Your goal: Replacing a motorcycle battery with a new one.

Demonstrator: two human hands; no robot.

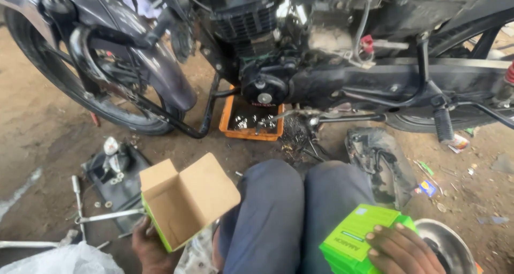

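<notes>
- Left hand [150,244], low left beside the knee [267,215], closed round the bottom corner of an open carton [184,201]; fingers wrapped on its green edge.
- Carton mouth tilted up and toward the motorcycle [278,49], flaps spread; long axis leaning from lower left to upper right. Looks empty inside, as far as can be seen.
- Probably light, thin card: easily crushed, so best held at a folded corner or edge, not by a flap.
- Right hand [404,250], low right, fingers curled over the top of a green box [358,239], gripping it just beside a metal bowl [447,244].
- Box shut, lying flat, long axis running from lower left to upper right. Likely stiffer and heavier than the carton; glossy faces may slip, so take it across the short sides.
- Orange tray [227,121] under the engine, dark liquid in it.
- Wrenches [101,216] on the dirt at left.
</notes>
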